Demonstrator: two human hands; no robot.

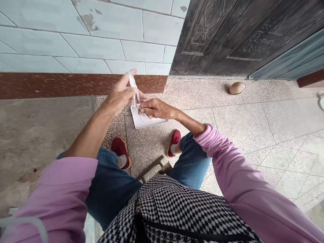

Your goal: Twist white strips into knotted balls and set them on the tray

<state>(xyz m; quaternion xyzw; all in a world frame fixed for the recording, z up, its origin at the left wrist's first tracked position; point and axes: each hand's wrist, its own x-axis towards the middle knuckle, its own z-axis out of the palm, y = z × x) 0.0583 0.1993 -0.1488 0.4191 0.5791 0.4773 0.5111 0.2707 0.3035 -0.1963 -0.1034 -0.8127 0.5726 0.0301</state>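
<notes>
A bundle of thin white cord (132, 81) is looped over the fingers of my left hand (118, 96), whose fingers are partly spread. Its strands run down toward the fingertips of my right hand (158, 109), which are pinched together at the lower end of the cord. Exactly what sits between those fingertips is partly hidden. Just below both hands is a shallow white tray (140, 124) with a raised rim and a round outline on its surface. My right hand covers part of it.
My red shoes (120, 148) stand apart on the speckled tile floor (146, 145). Part of a wooden stool (152, 167) shows between my legs. Ahead is a tiled wall (96, 47) beside a dark carved door (215, 33). A rounded tan object (237, 88) lies near the door.
</notes>
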